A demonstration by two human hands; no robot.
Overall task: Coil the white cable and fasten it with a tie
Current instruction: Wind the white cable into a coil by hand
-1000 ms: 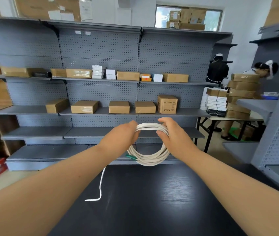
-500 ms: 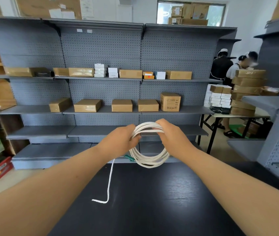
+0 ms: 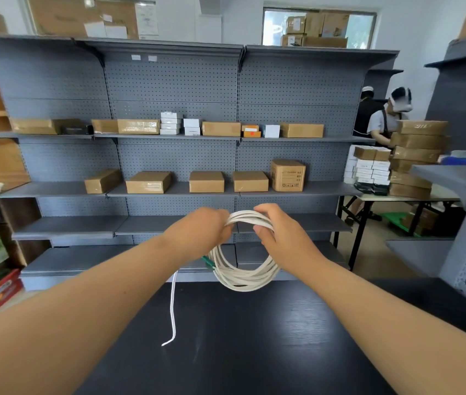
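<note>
Both hands up at the far edge of the black table (image 3: 254, 343), holding the white cable (image 3: 243, 277) as a multi-loop coil in the air, upright and facing the camera. The left hand (image 3: 200, 232) grips the coil's top-left, fingers curled round the strands and knuckles toward the camera. The right hand (image 3: 283, 240) grips the top-right, fingers wrapped over the bundle, thumb (image 3: 259, 230) pressed on the near side. The hands are close together with a short arc of cable showing between them. The bottom of the coil hangs just above the table's far edge; touching or not, cannot tell. A loose tail (image 3: 172, 306) drops from under the left hand, and its end lies bent on the table left of centre. A small green piece (image 3: 208, 262) sits on the coil's left side just below the left hand; tie or plug, cannot tell. Behind the table is grey pegboard shelving (image 3: 169, 81) with cardboard boxes (image 3: 206, 181) on it. Two people stand at the far right by stacked boxes (image 3: 417, 155).
</note>
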